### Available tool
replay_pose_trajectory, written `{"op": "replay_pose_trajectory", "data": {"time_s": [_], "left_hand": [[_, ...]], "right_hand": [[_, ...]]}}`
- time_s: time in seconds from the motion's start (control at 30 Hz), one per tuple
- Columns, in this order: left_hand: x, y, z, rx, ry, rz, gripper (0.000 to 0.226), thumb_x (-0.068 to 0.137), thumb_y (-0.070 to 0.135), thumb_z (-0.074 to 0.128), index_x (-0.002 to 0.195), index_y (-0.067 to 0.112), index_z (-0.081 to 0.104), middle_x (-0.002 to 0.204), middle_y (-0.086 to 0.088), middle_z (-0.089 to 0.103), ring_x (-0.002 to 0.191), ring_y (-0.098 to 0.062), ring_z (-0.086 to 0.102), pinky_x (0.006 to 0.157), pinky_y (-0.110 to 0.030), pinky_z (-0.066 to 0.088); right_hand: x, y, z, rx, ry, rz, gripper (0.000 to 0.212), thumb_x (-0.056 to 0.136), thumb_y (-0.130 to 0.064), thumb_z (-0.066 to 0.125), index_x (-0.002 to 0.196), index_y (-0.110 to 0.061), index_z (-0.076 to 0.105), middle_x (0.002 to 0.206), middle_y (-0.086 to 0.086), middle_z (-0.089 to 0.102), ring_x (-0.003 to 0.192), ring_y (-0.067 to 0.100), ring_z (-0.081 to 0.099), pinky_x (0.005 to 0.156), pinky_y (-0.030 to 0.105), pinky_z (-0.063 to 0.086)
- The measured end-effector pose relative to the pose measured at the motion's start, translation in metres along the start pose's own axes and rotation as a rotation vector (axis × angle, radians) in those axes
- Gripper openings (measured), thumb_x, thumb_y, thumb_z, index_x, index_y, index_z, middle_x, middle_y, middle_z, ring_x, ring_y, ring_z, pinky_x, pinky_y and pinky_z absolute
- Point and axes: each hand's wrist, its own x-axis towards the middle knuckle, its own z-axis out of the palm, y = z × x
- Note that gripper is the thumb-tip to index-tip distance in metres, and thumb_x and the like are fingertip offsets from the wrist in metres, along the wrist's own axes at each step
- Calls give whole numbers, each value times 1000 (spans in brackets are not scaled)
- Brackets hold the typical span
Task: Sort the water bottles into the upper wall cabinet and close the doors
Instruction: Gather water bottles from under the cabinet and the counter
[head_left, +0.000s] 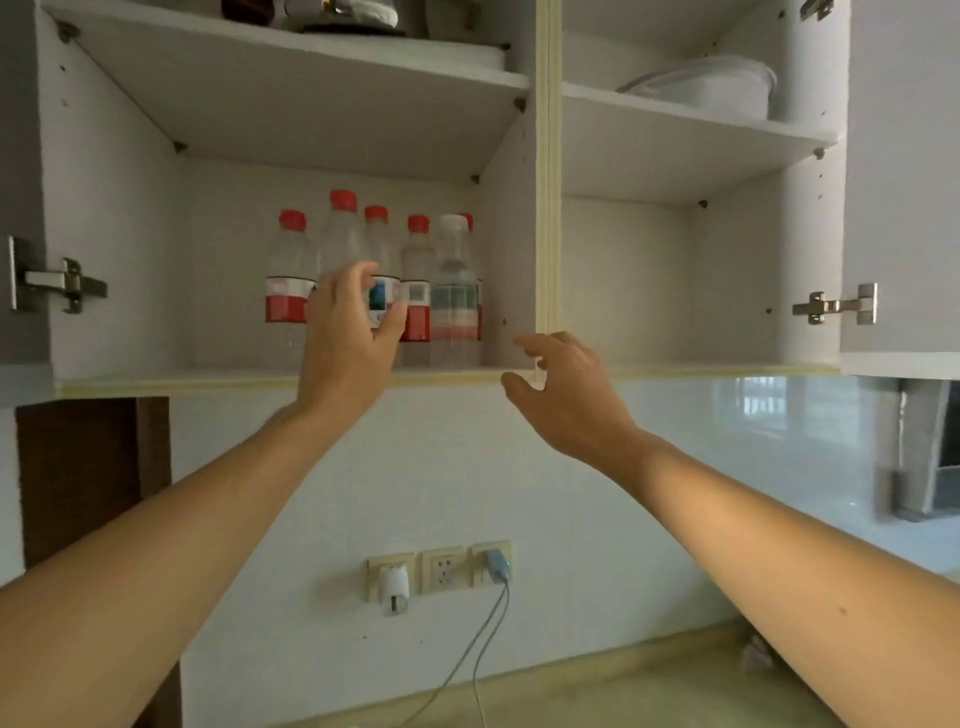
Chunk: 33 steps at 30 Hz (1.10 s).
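Observation:
Several clear water bottles with red caps and red-white labels (289, 291) stand in a row on the lower shelf of the left cabinet bay (156, 376); one capless-looking clear bottle (454, 296) stands at the right end. My left hand (348, 332) reaches into the bay and curls its fingers and thumb round the tallest bottle (343, 234), whose lower part it hides. My right hand (566, 395) hovers below the central divider (548, 208), fingers spread and holding nothing.
Both cabinet doors are swung open; the right door (904, 182) and hinges (836, 306) (57, 283) show at the edges. The right bay's lower shelf (675, 364) is bare. White dishes (711, 85) sit on upper shelves. Wall sockets with plugs (441, 569) are below.

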Motion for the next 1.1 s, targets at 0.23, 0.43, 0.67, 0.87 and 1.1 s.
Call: {"op": "replay_pose_trajectory", "data": {"time_s": [0.23, 0.43, 0.67, 0.87, 1.1], "left_hand": [[-104, 64, 25, -164, -167, 26, 33, 103, 39, 52, 125, 15, 57, 117, -1, 59, 100, -14, 57, 80, -17, 46], [-242, 93, 49, -337, -385, -197, 16, 103, 29, 56, 109, 16, 63, 108, -2, 65, 89, -1, 59, 73, -10, 45], [-409, 123, 52, -496, -789, -324, 20, 105, 38, 49, 104, 24, 63, 94, 11, 64, 83, 0, 60, 70, -12, 45], [-537, 124, 27, -653, -1057, -453, 36, 103, 44, 46, 90, 17, 67, 70, 4, 67, 56, -3, 56, 54, -17, 40], [-693, 102, -20, -615, -1307, -640, 38, 95, 58, 47, 85, 26, 65, 68, 3, 66, 61, -13, 61, 61, -40, 50]], "right_hand": [[-104, 43, -28, -83, -82, -23, 55, 99, -36, 59, 149, -17, 48, 145, 2, 49, 137, 23, 38, 105, 24, 30], [-221, 95, -30, -162, -165, 116, 37, 98, -35, 59, 129, -15, 65, 128, 2, 59, 125, 24, 46, 110, 37, 31], [-392, 140, -33, -275, -158, 301, 15, 94, -10, 67, 79, -8, 71, 81, 5, 66, 82, 28, 59, 81, 31, 31], [-522, 137, 4, -278, -220, 570, 22, 99, -17, 61, 80, -12, 72, 85, 0, 67, 83, 20, 58, 84, 34, 38], [-679, 148, 69, -223, -393, 824, 16, 99, -16, 61, 88, -12, 72, 87, -1, 66, 82, 19, 54, 80, 31, 39]]}}
